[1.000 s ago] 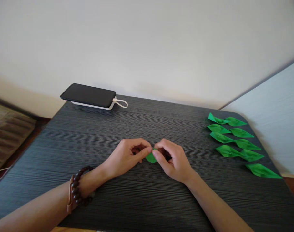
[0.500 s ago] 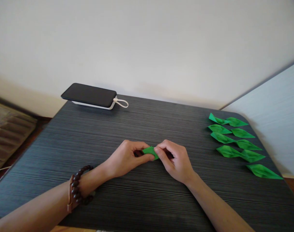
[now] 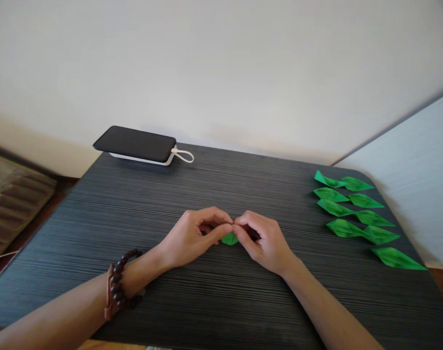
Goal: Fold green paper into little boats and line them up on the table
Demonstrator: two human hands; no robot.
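A small piece of folded green paper (image 3: 229, 239) is pinched between my two hands over the middle of the dark table. My left hand (image 3: 197, 232) closes thumb and forefinger on its upper left edge. From the other side, my right hand (image 3: 263, 239) grips the upper right edge, its fingertips touching those of the left. Only the lower part of the paper shows; the fingers cover the rest. At the right, several folded green paper leaf shapes (image 3: 336, 208) lie in rows, most set end to end in pairs, with a single one (image 3: 398, 258) nearest me.
A black phone (image 3: 135, 143) rests on a white block at the table's back left, with a short white cable loop (image 3: 185, 155) at its end. The dark wood-grain table (image 3: 206, 184) meets a pale wall behind. A light panel (image 3: 418, 180) stands along the right side.
The green paper has turned or shifted in my fingers, so it now hangs below the fingertips. My left fingertips have come right up to the right ones.
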